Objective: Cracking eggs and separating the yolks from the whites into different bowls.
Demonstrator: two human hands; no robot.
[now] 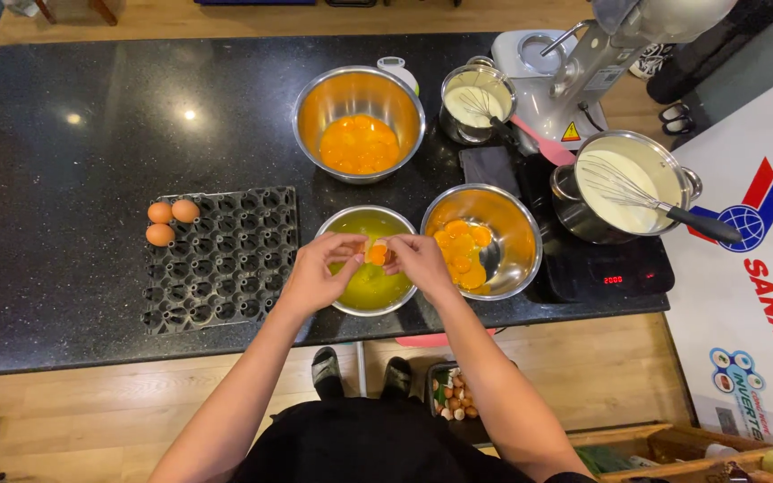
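- While you work, your black counter (pixel 64 268) has open room at the left, with its near edge just below your wrists.
- Your egg tray (pixel 222 259) holds only three eggs (pixel 172 221), so most look cracked already.
- Yolks fill the far bowl (pixel 359 122) and right bowl (pixel 481 240).
- Your left hand (pixel 319 270) and right hand (pixel 418 259) pinch a split egg (pixel 377 253), yolk showing, over the whites bowl (pixel 369 260).

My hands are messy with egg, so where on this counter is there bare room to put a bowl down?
The black stone counter is bare left of the large steel bowl of yolks, behind the black egg tray. The right side is crowded: the pan of cream, the mixer and two steel bowls by both hands.
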